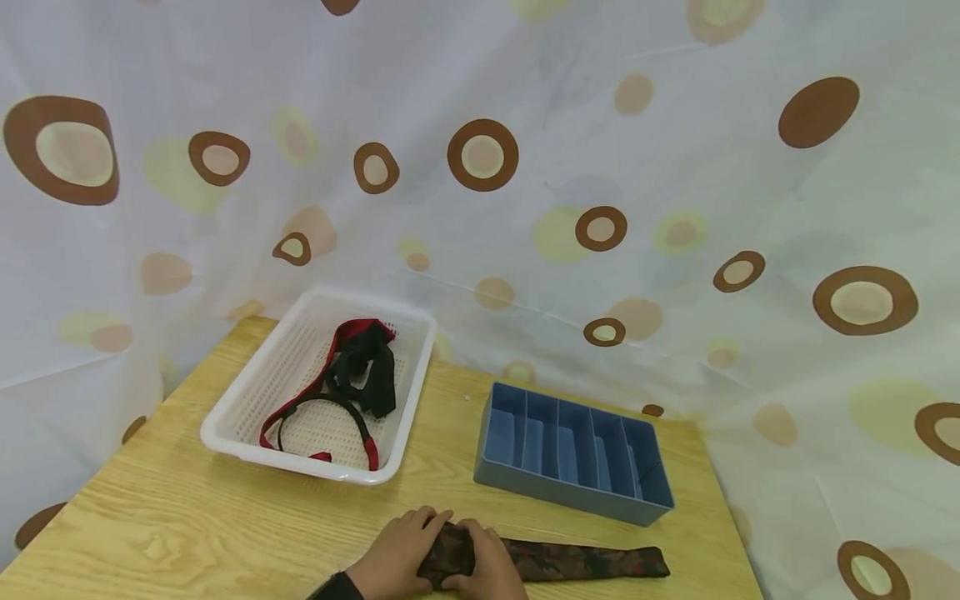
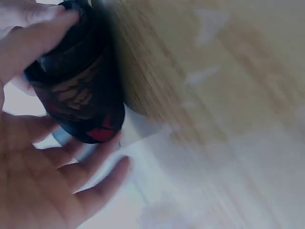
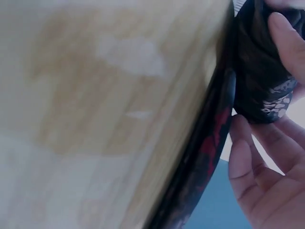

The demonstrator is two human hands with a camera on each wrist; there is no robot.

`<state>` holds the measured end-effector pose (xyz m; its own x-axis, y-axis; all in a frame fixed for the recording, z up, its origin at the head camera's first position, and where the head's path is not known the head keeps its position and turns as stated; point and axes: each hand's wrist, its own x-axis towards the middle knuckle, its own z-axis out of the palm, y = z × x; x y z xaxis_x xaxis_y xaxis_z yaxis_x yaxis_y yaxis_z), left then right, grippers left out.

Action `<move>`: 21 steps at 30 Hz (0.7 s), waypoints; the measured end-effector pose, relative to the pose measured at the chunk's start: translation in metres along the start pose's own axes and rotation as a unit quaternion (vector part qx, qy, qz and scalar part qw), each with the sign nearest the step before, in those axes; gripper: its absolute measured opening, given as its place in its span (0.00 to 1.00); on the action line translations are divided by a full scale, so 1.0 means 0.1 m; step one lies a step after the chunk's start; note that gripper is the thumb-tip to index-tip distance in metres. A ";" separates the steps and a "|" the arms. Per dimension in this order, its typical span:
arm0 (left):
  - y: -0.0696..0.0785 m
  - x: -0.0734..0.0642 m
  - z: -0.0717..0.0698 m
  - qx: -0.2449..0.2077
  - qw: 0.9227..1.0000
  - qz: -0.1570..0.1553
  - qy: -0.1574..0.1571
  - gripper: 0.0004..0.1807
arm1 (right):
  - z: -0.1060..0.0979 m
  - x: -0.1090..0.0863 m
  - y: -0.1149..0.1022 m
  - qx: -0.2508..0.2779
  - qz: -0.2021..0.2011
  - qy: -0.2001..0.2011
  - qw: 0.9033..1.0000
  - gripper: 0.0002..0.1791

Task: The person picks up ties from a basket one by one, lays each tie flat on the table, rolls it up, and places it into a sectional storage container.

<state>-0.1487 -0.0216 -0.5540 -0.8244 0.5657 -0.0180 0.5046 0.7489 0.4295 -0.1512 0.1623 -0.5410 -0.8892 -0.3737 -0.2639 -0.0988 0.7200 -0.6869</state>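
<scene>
A dark camouflage-patterned cloth strip (image 1: 588,562) with red spots lies along the front of the table, partly rolled up. Its thick roll (image 1: 448,554) sits at the left end, between my two hands. My left hand (image 1: 401,550) holds the roll's left side; in the left wrist view, its thumb lies at the roll's (image 2: 86,90) upper end and the fingers curve beneath. My right hand (image 1: 491,567) grips the other side, thumb and fingers around the roll (image 3: 262,67) in the right wrist view. From there the unrolled tail (image 3: 205,148) runs out flat.
A white perforated basket (image 1: 217,429) at the back left holds tangled red and black cloth bands (image 1: 367,375) and a thin black loop. A blue divided box (image 1: 570,497) with several narrow compartments stands behind the strip. A patterned curtain (image 1: 525,275) borders the wooden table (image 1: 187,525).
</scene>
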 end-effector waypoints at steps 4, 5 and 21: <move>-0.01 -0.04 0.00 -0.083 0.996 -0.013 -0.004 0.49 | 0.00 0.01 0.02 0.008 0.006 0.005 1.000 0.36; -0.01 -0.04 0.00 -0.102 0.995 -0.011 0.001 0.48 | 0.00 0.01 0.03 0.009 0.006 0.007 1.000 0.36; 0.26 0.10 -0.14 -0.116 0.993 -0.001 -0.023 0.39 | 0.02 -0.01 0.08 -0.002 -0.023 -0.001 1.000 0.35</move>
<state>-0.1477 -0.0015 -0.5306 -0.8094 0.5844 -0.0581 0.4268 0.6533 0.6254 -0.1503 0.1678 -0.5477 -0.8831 -0.4072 -0.2332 -0.1414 0.7048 -0.6952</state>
